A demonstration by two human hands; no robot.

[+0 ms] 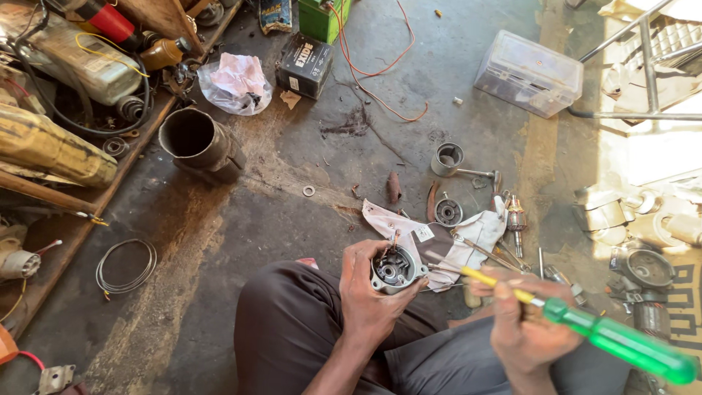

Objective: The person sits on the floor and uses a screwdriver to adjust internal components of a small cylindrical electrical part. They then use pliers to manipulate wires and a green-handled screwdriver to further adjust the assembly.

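The left hand wraps around a small round motor housing, fingers curled about its wall, holding it just above the lap with its open end facing up so that the inner parts and a few short wires show. The right hand is closed around the shaft of a screwdriver, near where the yellow shank meets the green handle; the metal tip reaches leftward and sits at or just beside the rim of the housing, though I cannot tell if it touches. My reading is that the main risk lies in that grip: the housing is held in the air by one hand alone, so a slip of the tip could run into the left fingers or gouge the parts inside. The thin wires at the rim could be nicked or torn if the blade levers against them. Holding the tool so far forward gives fine control but little force, so a stuck part may make the blade jump. On the floor a white cloth lies just beyond the knees with a rotor, a round cap and other loose bits on and about it; any small piece popping free could roll off among them and be lost in the dust.
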